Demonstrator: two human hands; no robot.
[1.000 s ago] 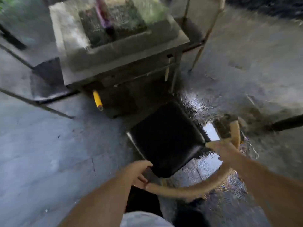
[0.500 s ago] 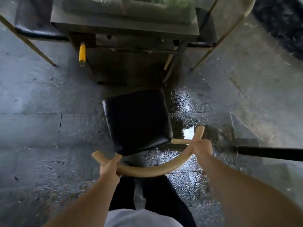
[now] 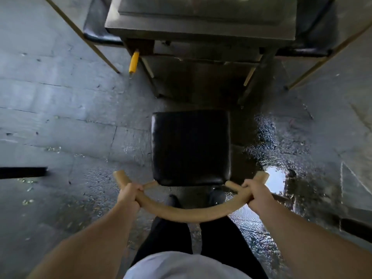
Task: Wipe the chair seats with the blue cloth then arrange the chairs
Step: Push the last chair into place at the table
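There are three chairs with black padded seats, one at the centre, one at eleven o'clock and one at one o'clock, one dark grey table, one yellow handle, and two bare hands, left and right.

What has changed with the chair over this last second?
The chair has swung round to face the table squarely. The left hand has moved along the curved backrest towards its end. Both it and the right hand keep gripping it.
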